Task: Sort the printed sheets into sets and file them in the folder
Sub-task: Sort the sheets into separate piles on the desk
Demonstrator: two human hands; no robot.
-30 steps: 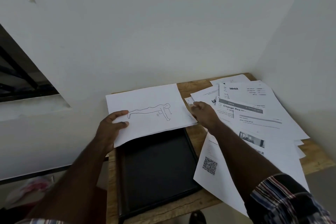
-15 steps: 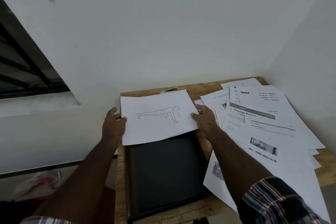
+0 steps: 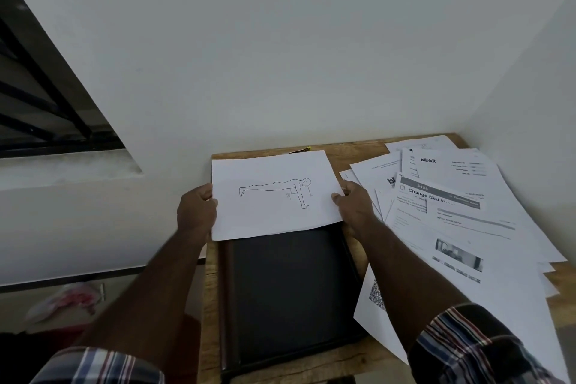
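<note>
Both hands pinch the white push-up line-drawing sheet (image 3: 274,193), left hand (image 3: 197,212) and right hand (image 3: 353,207) on its short edges, long axis left-right, over the far end of the black rectangular folder (image 3: 290,290).

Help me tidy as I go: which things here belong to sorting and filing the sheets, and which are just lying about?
Part of the job:
push-up drawing sheet, held by left hand and right hand
black folder
spread of printed sheets

Lying about:
small yellow-tipped object by the wall
pink and white thing on the floor

Head view, downward onto near desk (image 3: 358,146)
</note>
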